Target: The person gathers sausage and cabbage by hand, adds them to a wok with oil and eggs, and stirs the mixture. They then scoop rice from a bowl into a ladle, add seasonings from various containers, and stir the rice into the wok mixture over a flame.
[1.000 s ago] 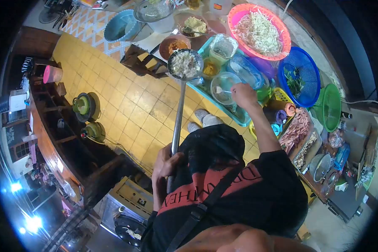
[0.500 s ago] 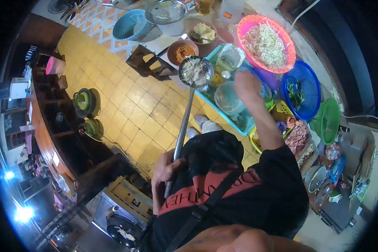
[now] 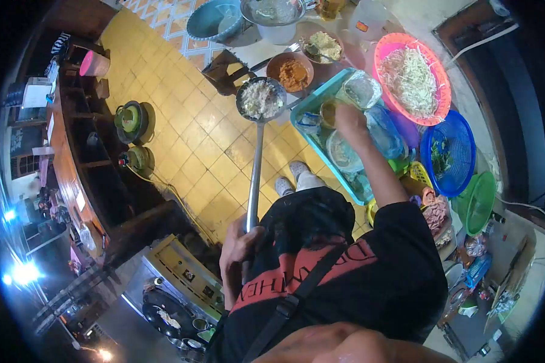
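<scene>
My left hand (image 3: pixel 239 245) is wrapped around the long metal handle of a ladle (image 3: pixel 255 175), close to my shirt. In the ladle's round bowl lies a pale, chopped food mixture (image 3: pixel 261 100), held out over the floor beside the table. My right hand (image 3: pixel 350 121) reaches into a teal tray (image 3: pixel 309 140), fingers drawn together and pointing down by a small amber container (image 3: pixel 328 113). Its fingertips are partly hidden, so what they hold does not show. Around it in the tray stand a clear tub (image 3: pixel 363 91) and a round clear container (image 3: pixel 343 151).
A pink basket of shredded cabbage (image 3: pixel 412 81), a blue basket with greens (image 3: pixel 445 157) and a bowl of orange-red paste (image 3: pixel 293 74) surround the tray. A stove (image 3: pixel 184 272) with a wok (image 3: pixel 163 311) stands at lower left. Green gas cylinders (image 3: pixel 129 118) sit on the floor.
My right hand has moved lower into the tray, towards the amber container. The ladle has swung left, away from the tray, with my left hand still on it. The whole view has shifted slightly.
</scene>
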Available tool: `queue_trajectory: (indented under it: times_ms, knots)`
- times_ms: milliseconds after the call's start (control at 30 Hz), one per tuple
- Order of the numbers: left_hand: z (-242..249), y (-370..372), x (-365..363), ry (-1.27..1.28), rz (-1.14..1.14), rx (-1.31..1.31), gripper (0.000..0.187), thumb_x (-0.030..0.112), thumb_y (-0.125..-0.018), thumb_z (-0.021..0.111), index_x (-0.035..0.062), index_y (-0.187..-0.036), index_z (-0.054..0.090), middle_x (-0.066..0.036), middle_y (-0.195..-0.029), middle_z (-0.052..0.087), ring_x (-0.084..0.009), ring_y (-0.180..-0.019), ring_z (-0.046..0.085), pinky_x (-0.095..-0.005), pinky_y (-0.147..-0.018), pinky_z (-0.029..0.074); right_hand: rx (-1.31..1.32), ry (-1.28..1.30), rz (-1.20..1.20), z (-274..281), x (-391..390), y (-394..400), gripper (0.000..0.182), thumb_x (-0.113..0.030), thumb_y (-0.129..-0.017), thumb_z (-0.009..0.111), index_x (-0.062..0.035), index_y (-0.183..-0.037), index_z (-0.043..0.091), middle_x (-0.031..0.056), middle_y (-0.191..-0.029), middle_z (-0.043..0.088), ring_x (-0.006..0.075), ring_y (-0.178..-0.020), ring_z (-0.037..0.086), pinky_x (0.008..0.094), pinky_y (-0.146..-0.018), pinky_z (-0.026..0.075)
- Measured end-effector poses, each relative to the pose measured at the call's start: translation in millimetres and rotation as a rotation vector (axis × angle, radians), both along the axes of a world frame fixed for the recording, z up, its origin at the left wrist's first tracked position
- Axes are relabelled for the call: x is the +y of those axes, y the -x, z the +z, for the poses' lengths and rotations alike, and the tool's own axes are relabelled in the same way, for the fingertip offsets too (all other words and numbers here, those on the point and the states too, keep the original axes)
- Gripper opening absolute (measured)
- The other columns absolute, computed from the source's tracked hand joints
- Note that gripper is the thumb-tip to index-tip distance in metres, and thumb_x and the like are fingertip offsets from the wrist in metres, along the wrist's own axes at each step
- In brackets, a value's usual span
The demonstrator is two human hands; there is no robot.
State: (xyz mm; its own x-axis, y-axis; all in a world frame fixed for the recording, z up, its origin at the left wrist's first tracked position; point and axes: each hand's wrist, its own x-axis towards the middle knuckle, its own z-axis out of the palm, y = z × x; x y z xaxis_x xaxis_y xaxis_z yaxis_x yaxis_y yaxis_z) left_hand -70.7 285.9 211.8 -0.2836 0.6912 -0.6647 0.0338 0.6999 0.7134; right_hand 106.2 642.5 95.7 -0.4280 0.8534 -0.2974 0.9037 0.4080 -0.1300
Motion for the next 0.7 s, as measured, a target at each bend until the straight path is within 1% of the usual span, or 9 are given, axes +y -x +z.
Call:
queue_trajectory:
  times_ms: [100, 200, 267, 300, 367, 400, 500, 567, 700]
  knots:
    - [0, -1, 4, 0.004, 0.023, -0.067, 0.025, 0.026, -0.074, 0.061, 0.0026, -0.079, 0.052, -0.005, -0.061, 0.051, -0.0142, -0.054, 0.048, -0.0304, -0.052, 0.038, 0.007, 0.020, -0.025, 12, -6, -12, 0.022, -0.014, -0.082, 0.052, -0.0021, -0.088, 0.069, 0.0207, -0.090, 0.067, 0.0350, -0.082, 0.067, 0.0429, -0.070, 0.055]
    - [-5, -1, 7, -0.041, 0.004, -0.038, 0.024, 0.025, -0.074, 0.061, 0.0027, -0.079, 0.052, -0.004, -0.059, 0.050, -0.0142, -0.051, 0.049, -0.0305, -0.050, 0.038, -0.024, 0.084, -0.066, 29, -12, -24, 0.021, -0.015, -0.080, 0.054, -0.0044, -0.089, 0.069, 0.0181, -0.089, 0.067, 0.0347, -0.084, 0.066, 0.0432, -0.072, 0.054]
    - [0, -3, 13, -0.027, 0.048, -0.126, 0.024, 0.025, -0.075, 0.060, 0.0029, -0.080, 0.052, -0.003, -0.058, 0.049, -0.0140, -0.048, 0.048, -0.0301, -0.048, 0.037, 0.097, 0.089, -0.140, 46, -17, -33, 0.021, -0.013, -0.079, 0.054, -0.0094, -0.093, 0.070, 0.0139, -0.090, 0.068, 0.0336, -0.084, 0.066, 0.0434, -0.074, 0.053]
    - [0, -3, 14, -0.027, 0.040, -0.126, 0.024, 0.025, -0.075, 0.060, 0.0029, -0.080, 0.052, -0.003, -0.058, 0.049, -0.0140, -0.048, 0.048, -0.0301, -0.048, 0.037, 0.097, 0.088, -0.148, 45, -18, -37, 0.021, -0.013, -0.079, 0.054, -0.0094, -0.093, 0.070, 0.0139, -0.090, 0.068, 0.0336, -0.084, 0.066, 0.0434, -0.074, 0.053]
    - [0, -2, 18, -0.059, 0.003, -0.109, 0.024, 0.025, -0.076, 0.059, 0.0027, -0.082, 0.052, -0.003, -0.057, 0.049, -0.0137, -0.048, 0.048, -0.0295, -0.047, 0.037, 0.205, 0.026, -0.147, 43, -20, -46, 0.022, -0.012, -0.079, 0.053, -0.0143, -0.094, 0.070, 0.0112, -0.090, 0.068, 0.0330, -0.083, 0.065, 0.0435, -0.076, 0.053]
    - [-1, -2, 19, -0.059, -0.004, -0.110, 0.024, 0.025, -0.076, 0.059, 0.0027, -0.082, 0.052, -0.003, -0.057, 0.049, -0.0137, -0.048, 0.048, -0.0295, -0.047, 0.037, 0.205, 0.024, -0.154, 42, -20, -47, 0.022, -0.012, -0.079, 0.053, -0.0143, -0.094, 0.070, 0.0112, -0.090, 0.068, 0.0330, -0.083, 0.065, 0.0435, -0.076, 0.053]
    - [0, 0, 23, -0.074, -0.102, -0.037, 0.024, 0.025, -0.076, 0.059, 0.0025, -0.083, 0.053, -0.003, -0.058, 0.049, -0.0134, -0.049, 0.048, -0.0292, -0.047, 0.037, 0.194, -0.011, -0.185, 41, -23, -43, 0.022, -0.011, -0.079, 0.054, -0.0120, -0.094, 0.070, 0.0138, -0.091, 0.067, 0.0339, -0.084, 0.066, 0.0436, -0.075, 0.053]
    - [3, -4, 26, -0.041, -0.028, -0.108, 0.025, 0.025, -0.076, 0.060, 0.0020, -0.083, 0.053, -0.003, -0.057, 0.049, -0.0135, -0.049, 0.049, -0.0292, -0.047, 0.037, 0.025, 0.068, -0.072, 39, -20, -40, 0.022, -0.009, -0.078, 0.055, -0.0107, -0.093, 0.070, 0.0166, -0.093, 0.067, 0.0351, -0.087, 0.065, 0.0438, -0.075, 0.054]
    - [-3, -4, 24, -0.039, -0.041, -0.134, 0.026, 0.025, -0.076, 0.059, 0.0010, -0.084, 0.053, -0.004, -0.057, 0.051, -0.0139, -0.050, 0.050, -0.0290, -0.048, 0.038, 0.019, 0.051, -0.040, 37, -19, -41, 0.021, -0.008, -0.077, 0.056, -0.0093, -0.093, 0.070, 0.0191, -0.093, 0.066, 0.0365, -0.089, 0.065, 0.0440, -0.075, 0.054]
